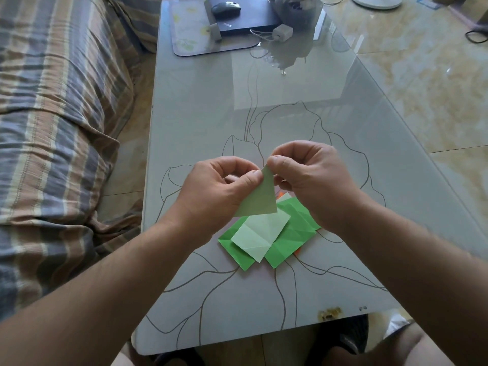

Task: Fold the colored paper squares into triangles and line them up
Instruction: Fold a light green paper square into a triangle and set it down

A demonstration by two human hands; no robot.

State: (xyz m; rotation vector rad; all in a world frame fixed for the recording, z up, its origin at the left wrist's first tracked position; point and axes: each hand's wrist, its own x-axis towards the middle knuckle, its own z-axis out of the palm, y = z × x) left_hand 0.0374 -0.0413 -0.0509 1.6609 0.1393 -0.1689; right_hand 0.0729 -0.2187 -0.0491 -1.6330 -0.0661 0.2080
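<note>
**Q:** Above the glass counter, what do the hands hold?

**A:** Both hands hold one pale green paper in the air, already folded to a triangle shape. The left hand pinches its top corner between thumb and curled fingers. The right hand pinches the same corner from the other side, its fingers pressed together on the tip. Holding the point from both sides probably lets the person match the corners before sharpening the crease.

**Q:** Where are the other papers?

**A:** Just below the held triangle, lying flat on the counter near the person, is a loose pile. A pale green sheet with visible crease lines lies on top, and bright green sheets fan out beneath it. A sliver of orange paper peeks from under the right side. The pile sits within easy reach, likely as the supply for folding.

**Q:** Is any row of triangles started?

**A:** None is visible on the counter, so the task looks early.

**Q:** What else is around?

**A:** A striped sofa stands to the left. At the counter's far end lie a dark laptop, a computer mouse on it, and a white charger.
</note>
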